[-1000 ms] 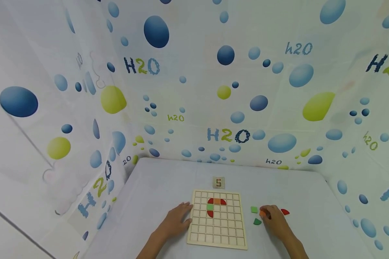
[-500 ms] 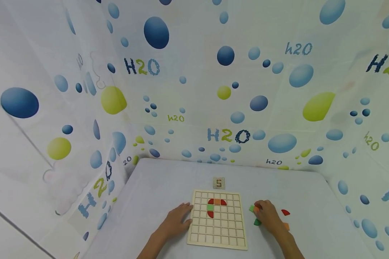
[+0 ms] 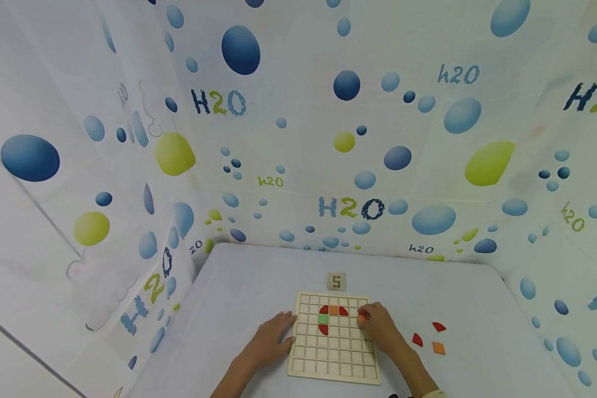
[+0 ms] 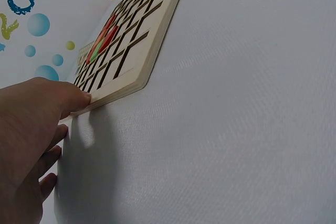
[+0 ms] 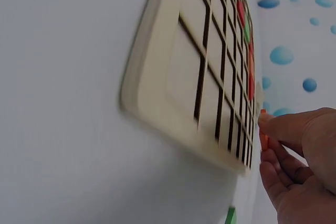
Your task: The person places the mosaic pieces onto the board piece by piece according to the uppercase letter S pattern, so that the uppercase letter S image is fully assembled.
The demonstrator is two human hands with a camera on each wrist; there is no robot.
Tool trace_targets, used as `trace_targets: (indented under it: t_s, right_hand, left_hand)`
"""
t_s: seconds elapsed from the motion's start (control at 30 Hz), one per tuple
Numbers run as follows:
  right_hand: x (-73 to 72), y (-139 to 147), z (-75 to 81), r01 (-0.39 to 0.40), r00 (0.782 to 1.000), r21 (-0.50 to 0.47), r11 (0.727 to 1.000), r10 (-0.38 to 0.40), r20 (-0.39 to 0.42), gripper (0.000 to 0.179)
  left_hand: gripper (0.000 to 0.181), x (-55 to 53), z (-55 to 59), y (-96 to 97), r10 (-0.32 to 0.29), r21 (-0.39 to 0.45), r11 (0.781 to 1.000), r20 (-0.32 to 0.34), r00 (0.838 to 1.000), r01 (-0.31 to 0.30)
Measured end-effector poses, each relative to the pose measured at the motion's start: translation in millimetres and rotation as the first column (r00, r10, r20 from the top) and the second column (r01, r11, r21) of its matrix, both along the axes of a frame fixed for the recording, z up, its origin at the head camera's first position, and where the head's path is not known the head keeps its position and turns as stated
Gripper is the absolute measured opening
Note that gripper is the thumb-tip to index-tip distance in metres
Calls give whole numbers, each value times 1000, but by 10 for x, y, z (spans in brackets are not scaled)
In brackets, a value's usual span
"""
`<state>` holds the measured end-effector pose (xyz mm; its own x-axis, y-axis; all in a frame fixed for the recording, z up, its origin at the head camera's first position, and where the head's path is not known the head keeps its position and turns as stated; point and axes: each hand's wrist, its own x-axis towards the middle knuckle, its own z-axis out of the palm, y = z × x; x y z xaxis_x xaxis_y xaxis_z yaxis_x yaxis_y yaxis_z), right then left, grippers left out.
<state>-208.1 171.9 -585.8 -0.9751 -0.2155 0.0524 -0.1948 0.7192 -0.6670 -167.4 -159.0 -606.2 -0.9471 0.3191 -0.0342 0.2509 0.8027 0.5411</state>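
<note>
A cream wooden grid board (image 3: 333,356) lies before me, with red quarter-round tiles (image 3: 324,330), an orange square (image 3: 334,309) and a green square (image 3: 323,319) set in its upper left cells. My left hand (image 3: 270,338) rests along its left edge; in the left wrist view the thumb touches the rim and the other fingers (image 4: 48,184) lie beside it. Over the board's right edge, my right hand (image 3: 380,327) pinches a small orange tile (image 5: 264,140) between thumb and fingertips.
On the table right of the board lie two red quarter-round tiles (image 3: 417,339) and an orange square tile (image 3: 438,347). A green tile (image 5: 231,217) shows low in the right wrist view. Behind the board is a small pattern card (image 3: 336,281). A bubble-print curtain (image 3: 345,155) surrounds the table.
My right hand has moved left with the orange tile, from among the loose tiles to the board's right edge, uncovering a red and an orange tile. My left hand has stayed put.
</note>
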Motion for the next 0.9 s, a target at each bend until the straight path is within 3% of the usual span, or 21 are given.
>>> trace_targets:
  t_s: [0.23,0.47,0.6,0.9]
  right_hand:
    - [56,-278,-51,-152,988,-63,986,153,17,22]
    - [86,-458,-133,-288,957,-76,954,284,-64,7]
    - [100,-485,-175,-313,947,-54,948,308,-91,9]
    - [151,-478,-123,-303,949,25,953,304,-87,7]
  left_hand:
    - [58,6,5,-2,3,-2,1000,-5,1000,-3]
    - [57,15,28,-7,-9,5,1000,-7,1000,9]
    - [57,13,19,-12,-17,3,1000,-24,1000,18]
    - [57,8,3,-21,-12,9,1000,-18,1000,12]
